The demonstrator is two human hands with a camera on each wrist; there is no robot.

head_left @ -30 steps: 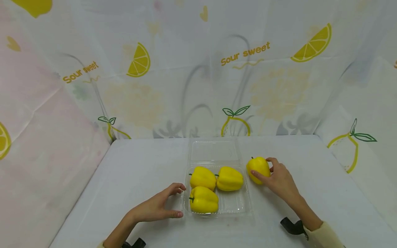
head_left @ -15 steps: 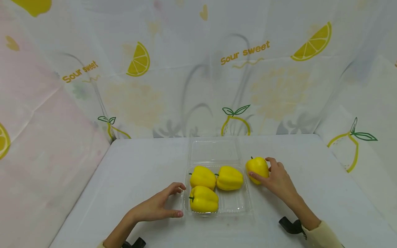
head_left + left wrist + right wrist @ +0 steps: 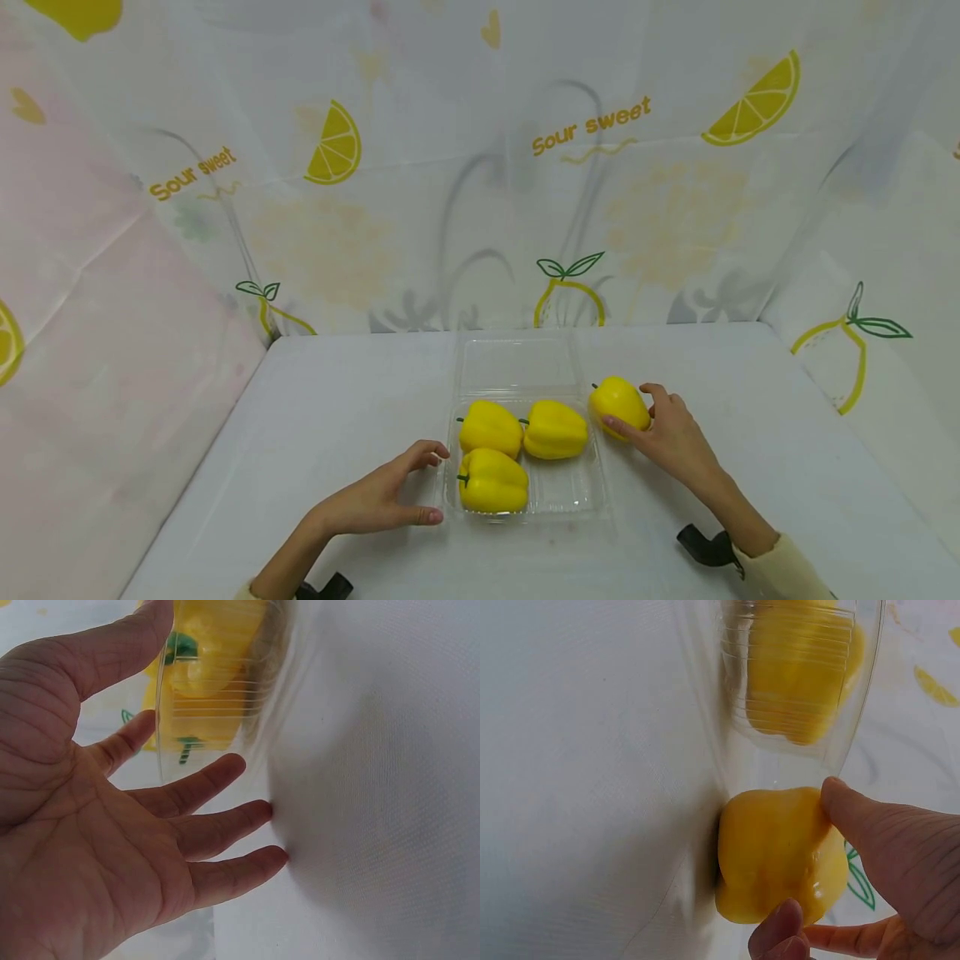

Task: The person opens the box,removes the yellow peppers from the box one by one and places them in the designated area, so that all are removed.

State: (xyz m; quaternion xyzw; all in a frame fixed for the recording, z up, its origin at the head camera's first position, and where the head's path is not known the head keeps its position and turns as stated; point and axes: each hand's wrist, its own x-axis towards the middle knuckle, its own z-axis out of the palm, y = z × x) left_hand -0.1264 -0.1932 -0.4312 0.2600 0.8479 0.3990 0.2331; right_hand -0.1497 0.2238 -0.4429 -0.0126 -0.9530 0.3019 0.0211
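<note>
Just right of a clear plastic clamshell box (image 3: 573,493), my right hand (image 3: 678,437) holds a yellow bell pepper (image 3: 617,400) between thumb and fingers. In the right wrist view this pepper (image 3: 776,851) stays low by the white tabletop, the thumb at its upper edge. The box has its lid (image 3: 517,365) folded back. Inside lie a back left pepper (image 3: 489,427), a back right pepper (image 3: 557,431) and a front left pepper (image 3: 493,482), their stems pointing left. My left hand (image 3: 375,500) is at the box's left wall, fingers spread; its fingertips (image 3: 276,857) reach the tabletop.
A white table (image 3: 345,392) bears everything. Behind it and along both sides hangs a lemon-printed cloth (image 3: 435,208). Black camera mounts sit by both wrists, the right mount (image 3: 705,546) and the left mount (image 3: 333,586).
The pepper in my right hand has turned, its stem tipping to the left, and has shifted slightly left toward the box. The left hand and the other peppers have stayed put.
</note>
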